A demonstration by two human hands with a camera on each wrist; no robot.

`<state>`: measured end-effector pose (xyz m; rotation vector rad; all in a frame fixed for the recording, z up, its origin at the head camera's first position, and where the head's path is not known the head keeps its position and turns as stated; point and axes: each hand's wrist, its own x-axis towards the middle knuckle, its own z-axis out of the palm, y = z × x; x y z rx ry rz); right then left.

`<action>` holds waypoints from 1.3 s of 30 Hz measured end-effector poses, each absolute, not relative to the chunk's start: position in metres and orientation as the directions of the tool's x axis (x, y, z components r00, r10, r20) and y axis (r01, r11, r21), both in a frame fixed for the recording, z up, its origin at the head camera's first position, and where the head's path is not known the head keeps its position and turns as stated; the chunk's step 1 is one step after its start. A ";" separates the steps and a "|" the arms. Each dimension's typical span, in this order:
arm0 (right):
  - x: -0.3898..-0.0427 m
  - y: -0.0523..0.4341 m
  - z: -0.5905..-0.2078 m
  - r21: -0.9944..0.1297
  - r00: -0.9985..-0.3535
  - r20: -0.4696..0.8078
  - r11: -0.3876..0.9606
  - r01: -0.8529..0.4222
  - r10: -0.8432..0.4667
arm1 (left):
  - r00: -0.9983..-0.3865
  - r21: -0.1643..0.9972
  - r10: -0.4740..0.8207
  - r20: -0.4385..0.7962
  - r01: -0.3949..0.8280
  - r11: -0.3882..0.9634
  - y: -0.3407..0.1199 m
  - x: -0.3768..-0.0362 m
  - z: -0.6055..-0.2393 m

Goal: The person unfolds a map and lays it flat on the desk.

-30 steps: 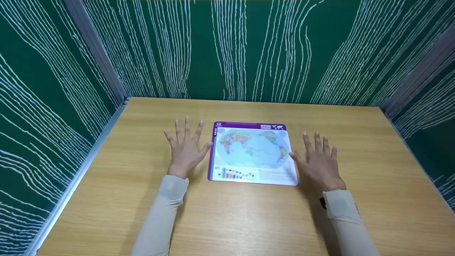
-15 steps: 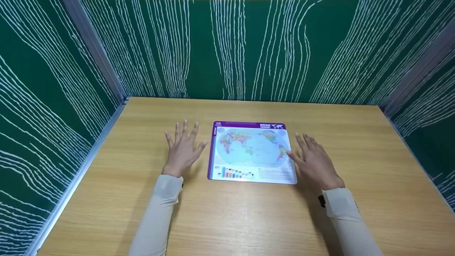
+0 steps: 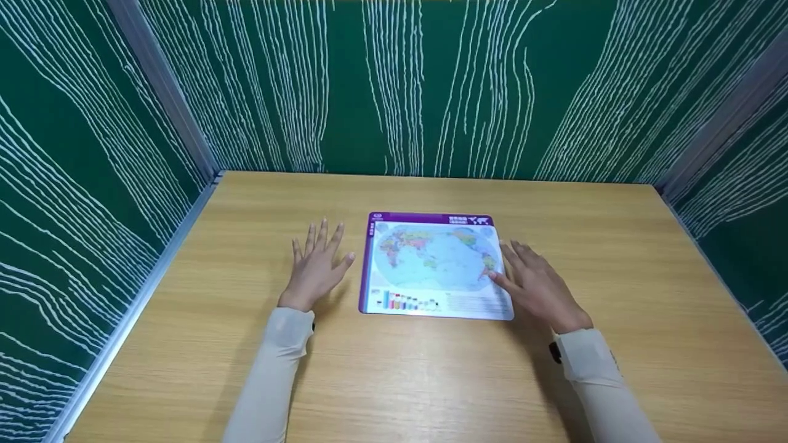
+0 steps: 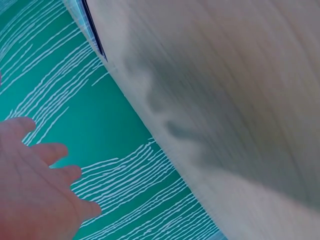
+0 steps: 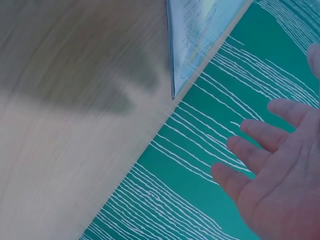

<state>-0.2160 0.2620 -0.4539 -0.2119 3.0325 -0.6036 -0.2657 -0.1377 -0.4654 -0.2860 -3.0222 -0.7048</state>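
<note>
**Two open hands, one map card, one counter**

Your left hand [image 3: 317, 264]: fingers straight and spread, holding nothing, poised over the counter [image 3: 394, 375] just left of the map card [image 3: 434, 266]; you cannot tell from any view whether it touches the wood.

Your right hand [image 3: 535, 286]: fingers straight and loosely together, holding nothing, at the card's right edge, with the thumb tip over that edge.

Map card: one, lying flat at the counter's middle, purple border, world map face up.

The head view shows both hands and the whole card. The right wrist view shows only a card corner [image 5: 192, 37] and the open palm [image 5: 280, 175]. The left wrist view shows the palm [image 4: 35, 195], blurred wood and no card.

Count: two hands, one card, one counter.
</note>
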 end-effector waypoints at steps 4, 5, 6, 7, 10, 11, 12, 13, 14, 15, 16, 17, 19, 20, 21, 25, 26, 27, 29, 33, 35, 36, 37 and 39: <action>-0.215 0.263 -0.456 -0.376 -0.991 -0.015 0.919 -0.119 -0.134 | -0.984 0.414 0.162 0.068 0.176 0.893 -0.138 -0.265 -0.466; -0.215 0.263 -0.457 -0.373 -0.991 -0.017 0.920 -0.117 -0.132 | -0.985 0.408 0.160 0.068 0.174 0.896 -0.138 -0.265 -0.466; -0.215 0.263 -0.457 -0.371 -0.991 -0.018 0.921 -0.114 -0.130 | -0.985 0.404 0.159 0.065 0.172 0.898 -0.138 -0.265 -0.466; -0.215 0.264 -0.457 -0.370 -0.992 -0.017 0.922 -0.112 -0.128 | -0.985 0.404 0.158 0.064 0.171 0.899 -0.138 -0.265 -0.466; -0.215 0.265 -0.459 -0.367 -0.992 -0.019 0.924 -0.106 -0.122 | -0.984 0.409 0.157 0.080 0.176 0.896 -0.137 -0.266 -0.465; -0.216 0.265 -0.459 -0.367 -0.992 -0.020 0.924 -0.106 -0.122 | -0.984 0.413 0.158 0.084 0.179 0.893 -0.137 -0.266 -0.465; -0.216 0.265 -0.460 -0.367 -0.992 -0.023 0.924 -0.105 -0.122 | -0.983 0.417 0.161 0.084 0.182 0.890 -0.136 -0.267 -0.465; -0.216 0.265 -0.461 -0.368 -0.992 -0.029 0.924 -0.103 -0.122 | -0.982 0.418 0.166 0.085 0.187 0.889 -0.136 -0.268 -0.466; -0.217 0.265 -0.462 -0.368 -0.992 -0.036 0.924 -0.101 -0.123 | -0.982 0.422 0.171 0.085 0.191 0.886 -0.136 -0.268 -0.466; -0.217 0.265 -0.462 -0.367 -0.991 -0.039 0.925 -0.102 -0.124 | -0.981 0.425 0.180 0.078 0.196 0.884 -0.136 -0.269 -0.467; -0.217 0.264 -0.463 -0.369 -0.991 -0.045 0.924 -0.101 -0.126 | -0.979 0.427 0.190 0.070 0.202 0.881 -0.136 -0.270 -0.467; -0.217 0.264 -0.464 -0.373 -0.990 -0.042 0.922 -0.106 -0.131 | -0.976 0.433 0.207 0.066 0.215 0.876 -0.136 -0.271 -0.468; -0.216 0.262 -0.466 -0.379 -0.989 -0.040 0.918 -0.116 -0.141 | -0.970 0.432 0.238 0.060 0.240 0.869 -0.135 -0.273 -0.470; -0.215 0.261 -0.467 -0.382 -0.989 -0.037 0.916 -0.121 -0.146 | -0.965 0.434 0.256 0.056 0.255 0.864 -0.135 -0.274 -0.470; -0.214 0.260 -0.468 -0.387 -0.988 -0.038 0.914 -0.124 -0.150 | -0.960 0.435 0.276 0.052 0.270 0.859 -0.134 -0.276 -0.471; -0.209 0.256 -0.472 -0.406 -0.986 -0.074 0.907 -0.109 -0.151 | -0.944 0.443 0.330 0.021 0.305 0.843 -0.129 -0.280 -0.474; -0.208 0.255 -0.473 -0.411 -0.985 -0.087 0.906 -0.103 -0.152 | -0.940 0.450 0.340 0.010 0.308 0.838 -0.128 -0.281 -0.475; -0.206 0.253 -0.474 -0.414 -0.983 -0.099 0.905 -0.100 -0.154 | -0.938 0.455 0.347 -0.004 0.307 0.836 -0.127 -0.282 -0.475; -0.204 0.250 -0.476 -0.415 -0.980 -0.116 0.904 -0.099 -0.161 | -0.932 0.460 0.361 -0.026 0.309 0.832 -0.124 -0.285 -0.476; -0.201 0.244 -0.479 -0.405 -0.974 -0.121 0.905 -0.130 -0.194 | -0.919 0.455 0.391 -0.059 0.324 0.830 -0.119 -0.288 -0.476; -0.200 0.242 -0.479 -0.401 -0.971 -0.122 0.905 -0.143 -0.208 | -0.911 0.448 0.406 -0.071 0.334 0.829 -0.117 -0.289 -0.476; -0.200 0.240 -0.479 -0.401 -0.969 -0.125 0.904 -0.149 -0.215 | -0.908 0.450 0.411 -0.081 0.334 0.828 -0.116 -0.289 -0.476; -0.199 0.239 -0.479 -0.402 -0.967 -0.129 0.903 -0.151 -0.219 | -0.904 0.450 0.417 -0.094 0.335 0.828 -0.115 -0.289 -0.476; -0.199 0.238 -0.479 -0.402 -0.964 -0.144 0.903 -0.149 -0.224 | -0.896 0.447 0.427 -0.125 0.333 0.830 -0.113 -0.289 -0.475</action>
